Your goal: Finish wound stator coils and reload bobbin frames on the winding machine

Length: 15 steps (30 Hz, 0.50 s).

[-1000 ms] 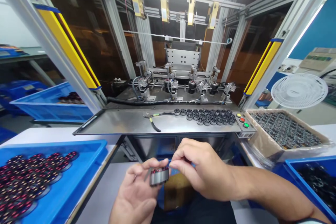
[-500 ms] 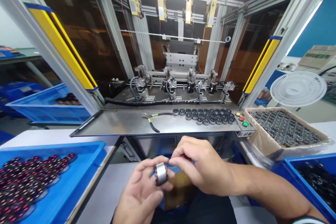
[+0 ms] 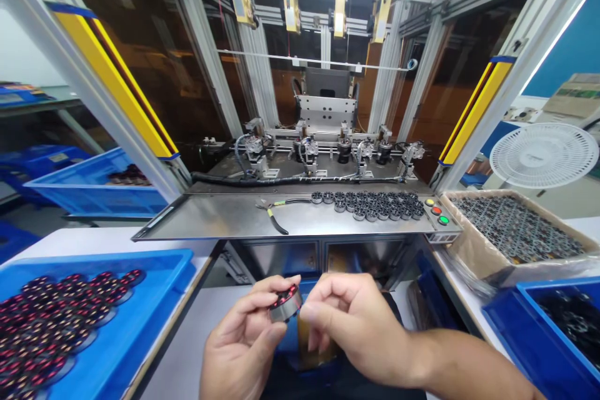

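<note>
Low in the middle of the view, my left hand (image 3: 239, 344) holds a motor stator (image 3: 287, 309) between thumb and fingers. The stator is a short ring with a silvery metal band, and red-wound coils show on its tilted upper face. At its right edge, my right hand (image 3: 359, 331) is closed in a pinch, thumb against the fingers. Whatever lies between those fingertips is too small to make out.
Ahead, a steel ledge (image 3: 187, 219) carries cutting pliers (image 3: 274, 215) and rows of black stators (image 3: 375, 205), below a winding machine. A blue tray (image 3: 180, 259) of red-wound stators is at left. To the right are push buttons (image 3: 436, 210), a lined box (image 3: 482, 269) and a blue bin (image 3: 510, 319).
My left hand has turned the stator, so its red coils now face upward. My right hand has dropped slightly and stays pinched by the stator's edge.
</note>
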Motion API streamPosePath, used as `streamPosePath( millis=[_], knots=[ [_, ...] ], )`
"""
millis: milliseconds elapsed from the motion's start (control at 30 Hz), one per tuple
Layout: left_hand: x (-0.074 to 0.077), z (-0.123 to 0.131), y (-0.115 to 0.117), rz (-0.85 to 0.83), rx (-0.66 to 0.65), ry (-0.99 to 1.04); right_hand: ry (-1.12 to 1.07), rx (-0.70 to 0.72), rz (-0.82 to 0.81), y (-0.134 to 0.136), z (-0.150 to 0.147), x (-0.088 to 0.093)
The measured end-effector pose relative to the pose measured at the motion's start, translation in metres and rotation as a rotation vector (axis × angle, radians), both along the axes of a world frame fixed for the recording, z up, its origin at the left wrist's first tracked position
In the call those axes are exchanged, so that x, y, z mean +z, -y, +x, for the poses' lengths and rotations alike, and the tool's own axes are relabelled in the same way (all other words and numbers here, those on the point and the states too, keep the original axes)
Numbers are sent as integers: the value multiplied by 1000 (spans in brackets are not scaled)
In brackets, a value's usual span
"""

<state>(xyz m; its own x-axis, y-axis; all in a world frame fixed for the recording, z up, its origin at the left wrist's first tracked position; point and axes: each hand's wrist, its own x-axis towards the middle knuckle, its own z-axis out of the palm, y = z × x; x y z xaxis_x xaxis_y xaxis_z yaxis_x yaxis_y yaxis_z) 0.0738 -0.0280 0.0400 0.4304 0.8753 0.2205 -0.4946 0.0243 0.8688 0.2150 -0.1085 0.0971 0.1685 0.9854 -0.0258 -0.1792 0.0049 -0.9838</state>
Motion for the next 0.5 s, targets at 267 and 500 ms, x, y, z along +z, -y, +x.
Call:
streamPosePath(
  millis=[267, 500],
  knots=[
    [2, -10, -7, 178, -23, -47, -559, 173, -52, -5, -11, -46],
    [11, -12, 5, 241, -33, -116, -711, 332, 23, -5, -15, -60]
  ],
)
